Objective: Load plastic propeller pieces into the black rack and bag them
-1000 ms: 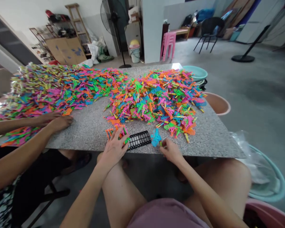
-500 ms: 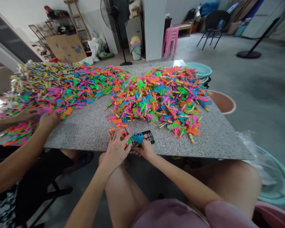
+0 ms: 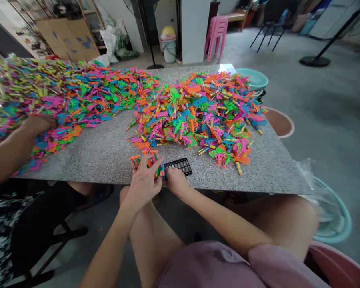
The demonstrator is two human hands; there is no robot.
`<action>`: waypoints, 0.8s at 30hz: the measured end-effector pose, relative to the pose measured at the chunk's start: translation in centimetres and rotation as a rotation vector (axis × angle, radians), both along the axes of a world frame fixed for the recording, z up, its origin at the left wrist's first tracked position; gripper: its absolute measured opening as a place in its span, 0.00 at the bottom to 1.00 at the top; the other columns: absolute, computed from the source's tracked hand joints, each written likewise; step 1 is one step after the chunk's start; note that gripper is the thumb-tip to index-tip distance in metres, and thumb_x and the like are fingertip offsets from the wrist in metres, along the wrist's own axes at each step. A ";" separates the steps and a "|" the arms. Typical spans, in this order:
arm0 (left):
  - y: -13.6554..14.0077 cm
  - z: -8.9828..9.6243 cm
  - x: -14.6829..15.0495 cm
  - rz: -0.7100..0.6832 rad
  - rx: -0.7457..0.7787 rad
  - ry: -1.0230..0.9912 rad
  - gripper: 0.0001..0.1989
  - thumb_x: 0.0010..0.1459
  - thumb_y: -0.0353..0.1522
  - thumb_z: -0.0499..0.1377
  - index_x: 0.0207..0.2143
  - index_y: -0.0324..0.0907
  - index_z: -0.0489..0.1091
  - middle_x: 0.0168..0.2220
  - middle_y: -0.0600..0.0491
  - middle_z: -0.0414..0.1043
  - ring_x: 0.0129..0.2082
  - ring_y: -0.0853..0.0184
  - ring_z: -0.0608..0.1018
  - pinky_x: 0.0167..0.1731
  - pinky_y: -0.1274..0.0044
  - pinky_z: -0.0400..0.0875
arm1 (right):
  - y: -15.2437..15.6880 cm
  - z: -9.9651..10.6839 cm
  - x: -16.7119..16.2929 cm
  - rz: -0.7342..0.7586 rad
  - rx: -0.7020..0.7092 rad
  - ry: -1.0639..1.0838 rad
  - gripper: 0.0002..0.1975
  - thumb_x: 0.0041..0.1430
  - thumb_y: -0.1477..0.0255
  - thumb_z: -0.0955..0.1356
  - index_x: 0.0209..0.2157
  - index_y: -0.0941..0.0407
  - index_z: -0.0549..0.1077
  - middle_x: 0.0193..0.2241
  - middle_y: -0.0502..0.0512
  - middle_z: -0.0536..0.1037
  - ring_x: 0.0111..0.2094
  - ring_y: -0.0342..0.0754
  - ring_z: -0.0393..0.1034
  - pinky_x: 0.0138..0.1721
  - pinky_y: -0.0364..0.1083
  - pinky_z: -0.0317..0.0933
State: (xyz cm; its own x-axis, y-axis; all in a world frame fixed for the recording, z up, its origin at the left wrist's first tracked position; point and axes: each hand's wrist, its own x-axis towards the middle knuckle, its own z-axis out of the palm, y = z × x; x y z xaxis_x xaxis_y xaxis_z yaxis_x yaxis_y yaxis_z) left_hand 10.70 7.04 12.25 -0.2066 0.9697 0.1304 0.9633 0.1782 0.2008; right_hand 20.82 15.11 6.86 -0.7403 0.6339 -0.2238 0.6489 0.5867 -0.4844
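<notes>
My left hand (image 3: pixel 145 180) curls over a tight row of small gun-shaped plastic toys (image 3: pixel 135 162) in orange, pink, green and blue near the table's front edge. A blue one stands at the right end of that row, under my left fingertips. Right beside it, my right hand (image 3: pixel 176 179) is closed, its fingertips hidden against the row's end. Behind my right hand lies a black plastic grid tray (image 3: pixel 184 165), partly covered by the hand. Ahead sits a big loose heap of the same toys (image 3: pixel 195 116), many with yellow tubes.
A second large heap (image 3: pixel 87 88) covers the table's left side, where a co-worker's hand (image 3: pixel 39 123) reaches in. The speckled stone table (image 3: pixel 102 156) ends just before my knees. Basins (image 3: pixel 252 78) stand along its right side. Pink stools (image 3: pixel 216 36) are stacked behind.
The blue toy gun has moved left from over the black tray to the row's end, with my right hand following. More tray shows now. The co-worker's hand has shifted within the left heap.
</notes>
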 end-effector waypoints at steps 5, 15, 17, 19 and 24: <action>0.1 0.0 0.3 0.029 0.003 -0.001 0.22 0.57 0.30 0.53 0.55 0.44 0.68 0.59 0.43 0.56 0.56 0.51 0.69 0.52 0.62 0.69 | 0.2 -0.7 0.2 0.031 -0.022 0.002 0.12 0.57 0.75 0.66 0.44 0.61 0.72 0.37 0.66 0.79 0.40 0.55 0.76 0.39 0.46 0.64; -0.3 0.1 1.4 0.143 0.087 0.077 0.28 0.46 0.33 0.64 0.52 0.48 0.69 0.61 0.42 0.56 0.62 0.40 0.59 0.59 0.41 0.45 | 0.6 -1.8 0.1 0.069 -0.021 0.076 0.09 0.58 0.75 0.65 0.41 0.58 0.73 0.38 0.62 0.79 0.41 0.52 0.75 0.39 0.44 0.62; -0.5 0.0 1.2 0.073 0.113 0.114 0.23 0.49 0.32 0.63 0.50 0.51 0.72 0.63 0.46 0.55 0.65 0.40 0.52 0.59 0.40 0.38 | 0.4 -1.7 0.2 0.063 -0.009 0.095 0.12 0.58 0.75 0.65 0.44 0.58 0.72 0.41 0.62 0.79 0.42 0.52 0.74 0.40 0.44 0.62; -0.6 -0.3 0.7 -0.013 0.101 0.113 0.17 0.52 0.30 0.61 0.46 0.50 0.74 0.64 0.48 0.55 0.67 0.43 0.51 0.61 0.43 0.42 | 0.0 -1.6 0.1 0.059 0.005 0.104 0.14 0.59 0.74 0.66 0.48 0.59 0.70 0.43 0.62 0.78 0.43 0.52 0.74 0.42 0.45 0.63; -0.5 -1.5 -0.6 -0.045 0.117 0.138 0.12 0.56 0.30 0.57 0.43 0.45 0.74 0.64 0.45 0.58 0.66 0.42 0.53 0.59 0.42 0.46 | -0.8 -1.6 0.1 0.102 0.038 0.087 0.14 0.60 0.74 0.65 0.49 0.60 0.68 0.44 0.62 0.76 0.43 0.52 0.73 0.43 0.46 0.64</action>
